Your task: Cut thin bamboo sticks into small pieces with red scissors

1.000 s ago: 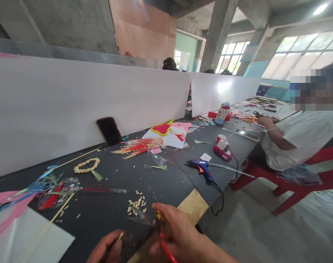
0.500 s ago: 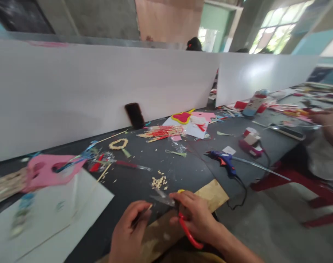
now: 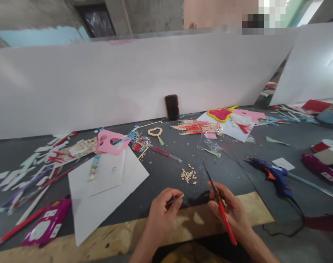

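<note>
My left hand (image 3: 164, 209) is closed in a pinch near the table's front edge. A small pale stick (image 3: 182, 196) shows its tip between the thumb and forefinger; the rest of it is hidden. To the right, my right hand (image 3: 233, 210) grips a pair of red-handled scissors (image 3: 223, 215), blades pointing up and away. Just beyond both hands lies a little pile of short, pale cut pieces (image 3: 188, 175). A heart-shaped ring of similar pale pieces (image 3: 154, 132) with a green tassel rests farther back.
A blue glue gun (image 3: 277, 175) with its cord lies right. White paper (image 3: 136, 175) and a purple packet (image 3: 50, 223) are at left. Red-wrapped sticks (image 3: 197, 126) lie at the back, near a phone (image 3: 172, 107) leaning on the white partition (image 3: 122, 80).
The view has swung left, so the table's things appear farther right. The scissors have turned, and my hands are farther apart. My left hand keeps its pinch.
</note>
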{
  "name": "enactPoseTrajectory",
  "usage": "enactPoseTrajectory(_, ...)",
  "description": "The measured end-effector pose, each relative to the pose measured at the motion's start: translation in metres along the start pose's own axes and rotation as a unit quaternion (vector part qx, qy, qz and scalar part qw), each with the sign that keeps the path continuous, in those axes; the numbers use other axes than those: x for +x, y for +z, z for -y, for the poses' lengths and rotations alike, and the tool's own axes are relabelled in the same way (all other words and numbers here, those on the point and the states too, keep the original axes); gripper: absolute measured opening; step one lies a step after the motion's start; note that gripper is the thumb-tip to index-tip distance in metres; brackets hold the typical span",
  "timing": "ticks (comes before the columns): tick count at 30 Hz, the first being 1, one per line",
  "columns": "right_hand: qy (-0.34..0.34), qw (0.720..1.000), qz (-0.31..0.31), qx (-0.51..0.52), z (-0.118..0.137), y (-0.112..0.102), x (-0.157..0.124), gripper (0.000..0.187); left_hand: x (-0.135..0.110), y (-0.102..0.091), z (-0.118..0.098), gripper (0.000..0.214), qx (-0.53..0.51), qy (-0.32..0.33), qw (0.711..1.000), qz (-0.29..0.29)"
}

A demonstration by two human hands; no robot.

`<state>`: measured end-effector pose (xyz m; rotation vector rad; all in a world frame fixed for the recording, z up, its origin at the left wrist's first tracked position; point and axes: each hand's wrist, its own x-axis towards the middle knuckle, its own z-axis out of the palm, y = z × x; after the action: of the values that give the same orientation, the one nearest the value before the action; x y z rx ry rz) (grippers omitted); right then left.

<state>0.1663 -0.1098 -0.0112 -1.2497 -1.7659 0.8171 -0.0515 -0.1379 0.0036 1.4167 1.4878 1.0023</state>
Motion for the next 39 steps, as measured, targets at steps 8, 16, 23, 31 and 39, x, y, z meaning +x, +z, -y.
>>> enactPoseTrajectory(8,-0.002,1.0,0.005,0.011,0.003,0.01,-0.001,0.035,0.001,-0.001,0.001,0.02,-0.006,-0.006,1.0,0.002)
enactPoseTrajectory(16,0.046,0.995,-0.015,0.086,0.004,-0.004,-0.002,0.034,0.0,0.0,0.0,0.023,-0.017,-0.006,1.0,-0.009)
enactPoseTrajectory(23,-0.054,0.994,0.023,-0.094,0.009,-0.008,-0.003,0.035,0.005,-0.001,-0.011,0.026,-0.056,-0.023,0.998,-0.035)
enactPoseTrajectory(31,-0.086,0.971,0.079,-0.208,0.013,-0.007,-0.004,0.04,0.006,0.0,-0.015,0.026,-0.087,-0.048,0.995,-0.024)
enactPoseTrajectory(39,-0.099,0.973,0.041,-0.203,0.009,-0.007,0.001,0.038,0.008,0.0,-0.013,0.029,-0.068,-0.044,0.997,-0.015)
